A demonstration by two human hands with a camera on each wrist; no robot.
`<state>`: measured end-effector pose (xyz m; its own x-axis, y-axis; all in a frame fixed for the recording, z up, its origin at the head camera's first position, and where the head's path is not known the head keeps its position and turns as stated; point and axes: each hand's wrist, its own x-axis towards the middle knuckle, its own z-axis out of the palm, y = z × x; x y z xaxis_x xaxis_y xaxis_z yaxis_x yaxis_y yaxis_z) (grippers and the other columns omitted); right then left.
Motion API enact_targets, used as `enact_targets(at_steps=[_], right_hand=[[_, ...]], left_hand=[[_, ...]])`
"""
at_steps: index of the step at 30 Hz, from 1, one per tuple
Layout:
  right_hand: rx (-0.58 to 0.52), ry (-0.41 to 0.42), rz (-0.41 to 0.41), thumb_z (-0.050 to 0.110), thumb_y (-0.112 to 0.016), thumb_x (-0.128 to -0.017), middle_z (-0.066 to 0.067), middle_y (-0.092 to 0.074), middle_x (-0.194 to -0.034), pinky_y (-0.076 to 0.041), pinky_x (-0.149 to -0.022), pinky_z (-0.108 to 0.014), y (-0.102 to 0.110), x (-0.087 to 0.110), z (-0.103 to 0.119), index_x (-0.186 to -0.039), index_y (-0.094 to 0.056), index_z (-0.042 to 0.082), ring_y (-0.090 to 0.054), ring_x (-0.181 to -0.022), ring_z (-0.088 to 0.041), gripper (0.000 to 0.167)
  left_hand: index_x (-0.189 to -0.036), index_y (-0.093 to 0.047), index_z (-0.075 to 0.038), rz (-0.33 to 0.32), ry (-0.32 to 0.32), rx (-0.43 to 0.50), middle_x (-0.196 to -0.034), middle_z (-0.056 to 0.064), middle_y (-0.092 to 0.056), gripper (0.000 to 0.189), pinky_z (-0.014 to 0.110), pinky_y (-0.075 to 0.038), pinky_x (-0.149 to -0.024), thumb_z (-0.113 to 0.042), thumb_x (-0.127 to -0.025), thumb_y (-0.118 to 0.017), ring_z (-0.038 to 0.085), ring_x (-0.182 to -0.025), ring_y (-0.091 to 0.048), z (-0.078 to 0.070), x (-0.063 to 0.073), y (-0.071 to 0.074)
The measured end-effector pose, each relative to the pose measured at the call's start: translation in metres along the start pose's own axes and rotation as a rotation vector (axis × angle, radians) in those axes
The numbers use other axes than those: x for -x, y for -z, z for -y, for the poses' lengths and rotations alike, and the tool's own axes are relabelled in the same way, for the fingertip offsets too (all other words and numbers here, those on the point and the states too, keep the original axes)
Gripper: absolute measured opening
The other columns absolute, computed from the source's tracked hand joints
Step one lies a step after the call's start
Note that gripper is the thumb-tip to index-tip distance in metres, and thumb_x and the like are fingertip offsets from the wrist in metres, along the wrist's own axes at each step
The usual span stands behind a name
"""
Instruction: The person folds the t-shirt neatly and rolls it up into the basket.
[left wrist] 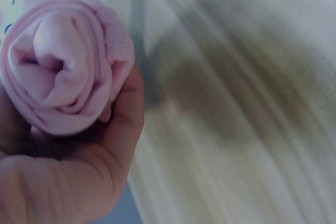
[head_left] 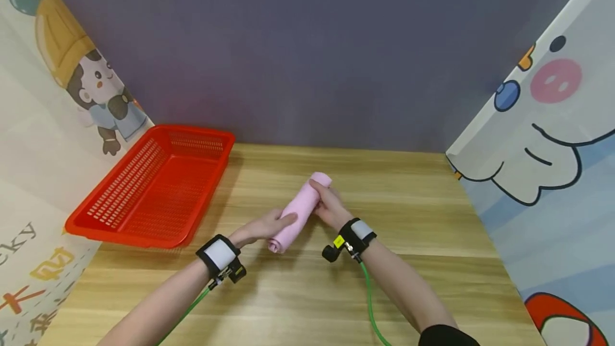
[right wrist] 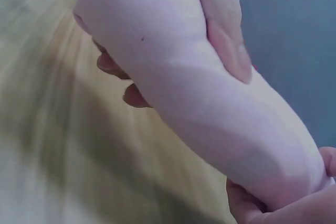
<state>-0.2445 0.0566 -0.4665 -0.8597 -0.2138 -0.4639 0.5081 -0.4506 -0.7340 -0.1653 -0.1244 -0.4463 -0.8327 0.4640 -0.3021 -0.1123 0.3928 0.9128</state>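
A pink cloth (head_left: 302,206), rolled into a tight cylinder, slants over the wooden table between both hands. My left hand (head_left: 265,227) grips its nearer, lower end, thumb on top and fingers curled underneath. Toward the far end, my right hand (head_left: 331,210) holds the roll with its thumb laid along it. The left wrist view looks straight at the spiral layers of the roll's end (left wrist: 63,64), cradled in the left hand (left wrist: 73,182). Seen from the right wrist, the roll's smooth side (right wrist: 194,93) runs from the left hand (right wrist: 223,24) down to the right hand (right wrist: 294,211).
A red plastic basket (head_left: 192,228) with perforated sides stands on the table (head_left: 384,186) left of the hands. A dark grey panel (head_left: 307,57) rises behind. Cartoon-printed walls flank both sides. Green cables (head_left: 370,298) trail from the wrist cameras.
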Motion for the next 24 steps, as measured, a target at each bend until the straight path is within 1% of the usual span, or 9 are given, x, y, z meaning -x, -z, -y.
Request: enact_targets(at_steps=[3, 4, 7, 10, 14, 17, 20, 22, 24], right_hand=[[-0.001, 0.02, 0.007, 0.018, -0.063, -0.098, 0.003, -0.065, -0.089, -0.049, -0.076, -0.027, -0.018, -0.003, 0.007, -0.106, -0.058, 0.011, -0.059, -0.084, -0.011, 0.012], [-0.003, 0.02, 0.014, 0.019, -0.062, -0.098, 0.003, -0.064, -0.088, -0.048, -0.075, -0.027, -0.024, -0.004, 0.01, -0.105, -0.057, 0.011, -0.058, -0.084, -0.011, 0.012], [-0.016, 0.013, 0.051, 0.023, -0.061, -0.099, 0.001, -0.062, -0.096, -0.046, -0.081, -0.029, -0.05, -0.007, 0.022, -0.111, -0.057, 0.011, -0.056, -0.091, -0.013, 0.017], [-0.046, 0.017, 0.084, 0.025, -0.061, -0.099, -0.001, -0.06, -0.104, -0.045, -0.084, -0.031, -0.085, -0.008, 0.037, -0.109, -0.057, 0.012, -0.055, -0.095, -0.015, 0.016], [-0.104, 0.058, 0.11, 0.022, -0.063, -0.098, 0.0, -0.061, -0.098, -0.045, -0.081, -0.029, -0.138, -0.008, 0.046, -0.099, -0.058, 0.013, -0.056, -0.089, -0.013, 0.01], [-0.148, 0.072, 0.119, 0.02, -0.065, -0.096, 0.0, -0.063, -0.099, -0.047, -0.088, -0.029, -0.175, -0.012, 0.036, -0.106, -0.062, 0.008, -0.056, -0.093, -0.014, 0.016], [-0.181, 0.058, 0.122, 0.018, -0.063, -0.096, -0.005, -0.063, -0.12, -0.044, -0.105, -0.031, -0.206, -0.017, 0.02, -0.124, -0.06, 0.001, -0.056, -0.11, -0.017, 0.032], [-0.185, 0.053, 0.131, 0.018, -0.061, -0.097, -0.009, -0.058, -0.137, -0.038, -0.115, -0.034, -0.221, -0.019, 0.009, -0.134, -0.054, -0.002, -0.052, -0.124, -0.02, 0.042], [-0.189, 0.047, 0.155, 0.018, -0.058, -0.098, -0.013, -0.049, -0.149, -0.031, -0.121, -0.039, -0.232, -0.022, -0.001, -0.14, -0.049, -0.002, -0.044, -0.137, -0.024, 0.047]], left_hand=[[-0.117, -0.053, 0.01, -0.056, 0.019, -0.012, -0.071, 0.004, -0.061, 0.045, 0.024, -0.05, -0.055, -0.032, -0.109, -0.038, 0.011, -0.058, -0.06, -0.009, 0.006, 0.007], [-0.118, -0.052, 0.01, -0.081, 0.033, -0.025, -0.07, 0.004, -0.061, 0.045, 0.024, -0.049, -0.053, -0.032, -0.109, -0.038, 0.011, -0.056, -0.059, -0.013, 0.008, 0.011], [-0.117, -0.052, 0.01, -0.165, 0.074, -0.076, -0.068, 0.004, -0.06, 0.047, 0.024, -0.046, -0.048, -0.034, -0.108, -0.038, 0.01, -0.053, -0.057, -0.028, 0.016, 0.026], [-0.121, -0.052, 0.01, -0.226, 0.1, -0.136, -0.073, 0.006, -0.061, 0.048, 0.025, -0.047, -0.051, -0.034, -0.107, -0.038, 0.01, -0.057, -0.057, -0.046, 0.028, 0.05], [-0.116, -0.054, 0.009, -0.251, 0.099, -0.18, -0.075, 0.003, -0.06, 0.044, 0.026, -0.049, -0.058, -0.033, -0.107, -0.04, 0.011, -0.063, -0.058, -0.062, 0.051, 0.09], [-0.112, -0.055, 0.007, -0.262, 0.119, -0.217, -0.079, 0.001, -0.059, 0.04, 0.026, -0.049, -0.065, -0.032, -0.105, -0.043, 0.012, -0.069, -0.058, -0.061, 0.072, 0.118], [-0.118, -0.052, 0.008, -0.27, 0.153, -0.263, -0.088, 0.003, -0.058, 0.04, 0.026, -0.048, -0.071, -0.028, -0.104, -0.045, 0.014, -0.076, -0.057, -0.052, 0.087, 0.141], [-0.122, -0.05, 0.01, -0.285, 0.16, -0.288, -0.09, 0.002, -0.058, 0.039, 0.026, -0.048, -0.073, -0.025, -0.104, -0.046, 0.013, -0.078, -0.057, -0.045, 0.094, 0.153], [-0.12, -0.049, 0.012, -0.3, 0.155, -0.298, -0.087, 0.003, -0.058, 0.037, 0.026, -0.049, -0.069, -0.022, -0.104, -0.046, 0.012, -0.075, -0.057, -0.038, 0.1, 0.162]])
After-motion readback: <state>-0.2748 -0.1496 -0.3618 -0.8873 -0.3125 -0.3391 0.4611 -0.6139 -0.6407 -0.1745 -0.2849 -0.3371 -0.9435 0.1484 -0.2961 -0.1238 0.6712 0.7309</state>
